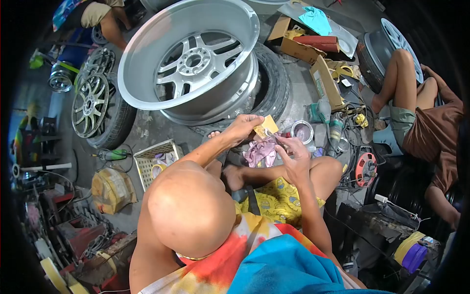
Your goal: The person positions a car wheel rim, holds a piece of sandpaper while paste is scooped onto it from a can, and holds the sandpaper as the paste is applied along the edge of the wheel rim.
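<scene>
In front of me my left hand [244,128] pinches a yellow square sheet [267,124] between thumb and fingers. My right hand [294,156] is raised close to the sheet's lower edge, its thumb and forefinger drawn together. A small thin greyish thing shows at those fingertips, too small to name. Just below both hands is a crumpled pink-purple rag [259,151]. An open can [302,131], stained purplish inside, stands right beyond my right hand. Past my left hand, a large silver alloy wheel rim [193,60] rests tilted on another rim and a tyre [275,88].
A plastic basket [155,159] is at left, near a taped yellow bundle [113,190]. Power tools and cables crowd the right, by a red cable reel [363,169]. A cardboard box [304,41] stands at the back. Another person [426,117] sits at right with a rim.
</scene>
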Demonstrator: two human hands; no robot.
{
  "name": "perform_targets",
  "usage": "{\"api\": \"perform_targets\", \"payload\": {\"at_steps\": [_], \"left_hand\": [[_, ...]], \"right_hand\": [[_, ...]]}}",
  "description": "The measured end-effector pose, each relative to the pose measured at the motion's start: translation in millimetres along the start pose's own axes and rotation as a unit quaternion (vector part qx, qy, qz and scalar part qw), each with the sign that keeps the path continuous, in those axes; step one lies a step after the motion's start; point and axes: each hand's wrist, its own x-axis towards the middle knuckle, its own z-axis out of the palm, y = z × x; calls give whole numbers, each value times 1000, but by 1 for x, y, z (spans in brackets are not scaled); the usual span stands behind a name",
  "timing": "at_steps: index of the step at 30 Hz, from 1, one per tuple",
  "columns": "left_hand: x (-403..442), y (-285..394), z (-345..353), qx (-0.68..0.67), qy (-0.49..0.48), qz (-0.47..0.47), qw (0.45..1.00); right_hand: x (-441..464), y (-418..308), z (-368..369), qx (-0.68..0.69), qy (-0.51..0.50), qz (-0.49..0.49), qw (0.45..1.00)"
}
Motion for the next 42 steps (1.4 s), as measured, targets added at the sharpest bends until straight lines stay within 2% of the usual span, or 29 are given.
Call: {"api": "perform_targets", "payload": {"at_steps": [1,8,10,13,16,17,19,24,26,27,29,33,35,36,37,39,40,42], "left_hand": [[0,0,0,2,0,0,1000],[1,-2,0,25,46,32,998],[1,-3,-2,32,49,42,997],[-2,-5,-5,45,54,33,997],[-5,2,-9,-18,51,52,997],[-7,7,-11,-12,53,55,997],[-11,13,-8,-20,87,57,994],[-19,17,-5,-7,84,70,994],[-18,17,-6,11,85,77,993],[-15,14,-8,23,83,81,993],[-17,15,-3,34,93,82,992],[-18,13,-8,51,91,64,993],[-16,8,-15,59,91,55,993],[-15,7,-18,57,91,54,993],[-17,9,-19,55,92,53,993],[-21,11,-18,60,101,54,992],[-24,14,-15,67,106,54,991],[-29,19,-10,73,115,46,990]], "right_hand": [[-1,-5,0,-65,-11,-36,997],[-6,-1,15,-47,14,-97,994],[-8,5,16,-50,11,-148,988],[-16,11,14,-50,-4,-124,991],[-21,15,7,-44,2,-135,990],[-23,17,6,-43,6,-129,991],[-27,23,-1,-23,18,-54,998],[-11,50,-36,37,74,66,994],[4,67,-58,-90,104,2,990],[11,72,-69,-97,105,8,990],[24,75,-90,-221,86,-18,971],[50,107,-99,-224,66,-15,972],[64,136,-92,-306,-26,-103,946],[69,147,-83,-376,-33,-120,918],[74,149,-75,-374,-35,-122,919],[82,153,-60,-477,-100,-43,872],[89,147,-56,-525,-134,-44,839],[97,163,-43,-546,-144,-54,823]]}}
